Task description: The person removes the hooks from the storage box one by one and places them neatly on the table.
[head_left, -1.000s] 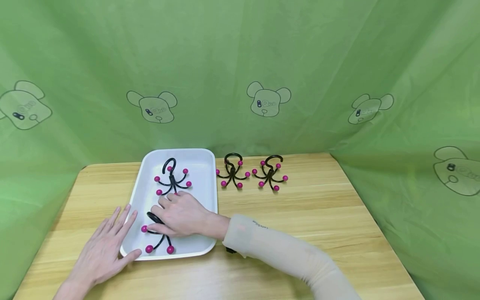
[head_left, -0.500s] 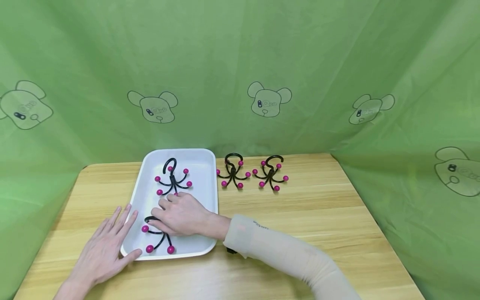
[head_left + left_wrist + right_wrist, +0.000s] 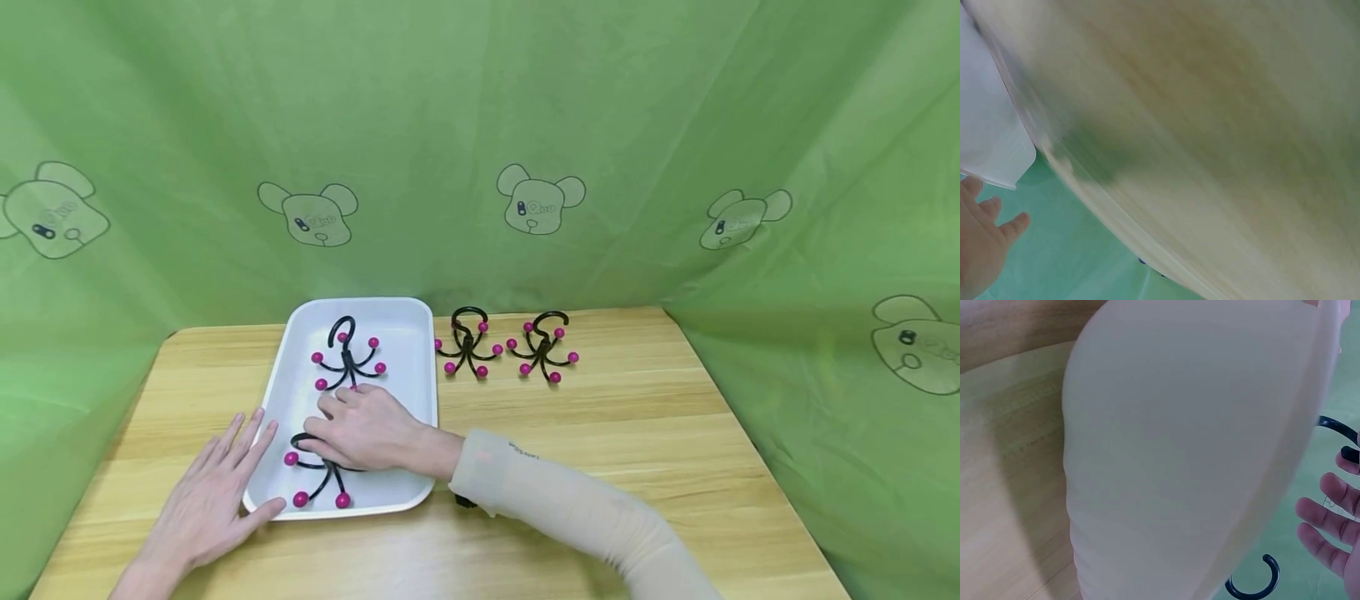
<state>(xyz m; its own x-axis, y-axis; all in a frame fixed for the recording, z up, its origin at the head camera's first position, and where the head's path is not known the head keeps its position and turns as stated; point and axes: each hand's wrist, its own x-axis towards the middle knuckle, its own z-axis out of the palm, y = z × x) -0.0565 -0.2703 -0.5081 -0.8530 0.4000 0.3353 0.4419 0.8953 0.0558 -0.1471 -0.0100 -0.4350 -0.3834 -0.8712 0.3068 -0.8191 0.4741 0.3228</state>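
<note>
In the head view, my right hand (image 3: 367, 429) reaches over the white tray (image 3: 401, 329) and holds the near multi-prong hanging hook (image 3: 327, 477), black with magenta ball tips. Its thumb and curled fingers sit at the base of the curved hook and hide its centre. In the right wrist view, the curved black end (image 3: 1338, 427) shows beside the index finger. A second such hanging hook (image 3: 347, 360) lies farther back in the tray. My left hand (image 3: 206, 500) lies with spread fingers along the tray's left rim, thumb at the near left corner.
Two more hanging hooks, one close by the tray (image 3: 468, 342) and another (image 3: 544, 346) to its right, lie on the wooden table (image 3: 600, 433). Green curtain (image 3: 420, 125) with bear-head prints encloses the back and sides.
The curved end of the near hanging hook has turned slightly under my right hand. My left hand and the other hooks stay in place.
</note>
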